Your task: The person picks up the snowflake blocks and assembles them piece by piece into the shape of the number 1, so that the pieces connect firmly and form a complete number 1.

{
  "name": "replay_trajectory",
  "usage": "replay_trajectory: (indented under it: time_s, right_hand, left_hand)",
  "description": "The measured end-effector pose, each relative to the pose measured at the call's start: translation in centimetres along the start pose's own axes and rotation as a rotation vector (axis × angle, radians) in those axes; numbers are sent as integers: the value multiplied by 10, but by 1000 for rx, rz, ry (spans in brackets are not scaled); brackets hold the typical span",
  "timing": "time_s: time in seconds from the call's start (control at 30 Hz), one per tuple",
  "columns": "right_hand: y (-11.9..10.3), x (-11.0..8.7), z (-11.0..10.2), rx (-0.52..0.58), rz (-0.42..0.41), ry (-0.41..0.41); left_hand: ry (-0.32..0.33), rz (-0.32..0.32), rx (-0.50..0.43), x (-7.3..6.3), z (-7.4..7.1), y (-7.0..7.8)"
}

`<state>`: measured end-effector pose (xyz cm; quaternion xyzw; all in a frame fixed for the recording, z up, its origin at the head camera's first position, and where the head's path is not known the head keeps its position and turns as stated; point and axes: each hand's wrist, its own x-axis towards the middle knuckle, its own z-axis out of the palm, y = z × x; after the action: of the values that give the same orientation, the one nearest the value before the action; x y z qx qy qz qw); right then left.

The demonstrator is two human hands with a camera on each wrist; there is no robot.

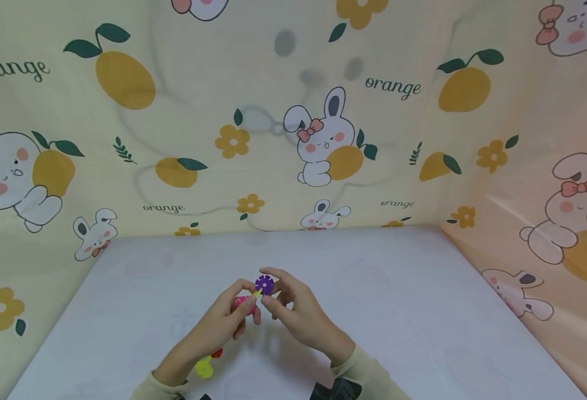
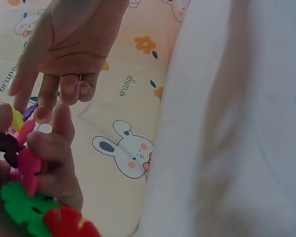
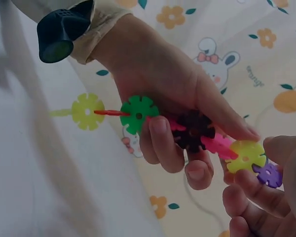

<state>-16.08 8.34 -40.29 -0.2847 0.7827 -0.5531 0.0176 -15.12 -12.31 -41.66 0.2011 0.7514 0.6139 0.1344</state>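
Observation:
A chain of notched plastic interlocking discs runs through my left hand (image 1: pixel 220 321), whose thumb and fingers grip it near its upper end. In the right wrist view, a yellow disc (image 3: pixel 245 157) sits at the left fingertips, joined to a purple disc (image 3: pixel 268 175) at the tip. Thumb and fingers of my right hand (image 1: pixel 300 311) curve round the purple disc, pinching at its edge. Farther down the chain come pink pieces (image 3: pixel 219 145), a black disc (image 3: pixel 194 131), a green disc (image 3: pixel 139 114), a red disc (image 3: pixel 111 113) and a yellow-green disc (image 3: pixel 87 111), trailing below the left palm.
Both hands are above a white tabletop (image 1: pixel 398 311). A cloth with rabbits and oranges (image 1: pixel 253 183) rises behind the table and along its sides. A dark wrist device (image 1: pixel 340 389) is strapped near the right sleeve.

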Motion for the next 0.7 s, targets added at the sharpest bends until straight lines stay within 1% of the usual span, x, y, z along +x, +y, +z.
replay_trajectory:
  time_s: [0.1, 0.23, 0.4, 0.5, 0.6, 0.7]
  right_hand:
    - [1, 0, 2, 4, 7, -1]
    - [2, 0, 4, 27, 17, 7]
    - [3, 1, 6, 86, 50, 10]
    - [5, 2, 6, 125, 70, -1]
    - [7, 2, 6, 152, 78, -11]
    - [9, 3, 6, 163, 73, -2]
  left_hand:
    - [-5, -4, -15, 0, 1, 1]
    - [-16, -36, -17, 1, 2, 2]
    - [-33, -83, -1, 0, 3, 5]
    - [-45, -103, -3, 0, 3, 5]
    - [-52, -104, -7, 0, 3, 5]
    - [-59, -87, -14, 0, 3, 3]
